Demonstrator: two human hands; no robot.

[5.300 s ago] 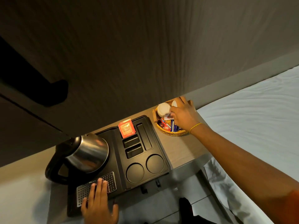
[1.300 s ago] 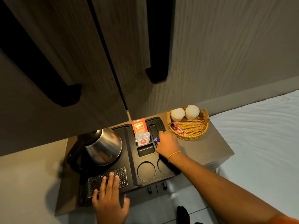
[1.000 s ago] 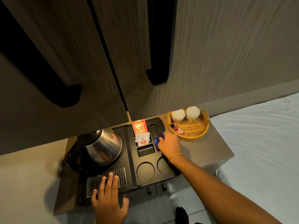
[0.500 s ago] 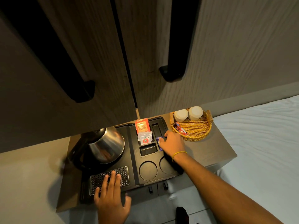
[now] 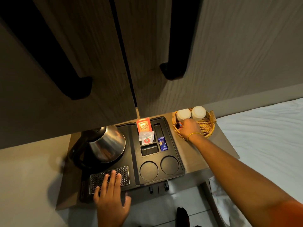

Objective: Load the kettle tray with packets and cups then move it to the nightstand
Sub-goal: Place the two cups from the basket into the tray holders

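Nightstand: right hand in basket, perhaps gripping packet.

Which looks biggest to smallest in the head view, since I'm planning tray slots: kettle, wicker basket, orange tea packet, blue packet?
1. kettle
2. wicker basket, partly hidden by the right hand
3. orange tea packet
4. blue packet

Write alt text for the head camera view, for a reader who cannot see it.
A person's right hand reaches into a wicker basket holding two white cups, while the left hand rests flat on the black kettle tray. The tray holds a steel kettle, an orange Assam tea packet, white sachets and a blue packet; both round cup recesses are empty.
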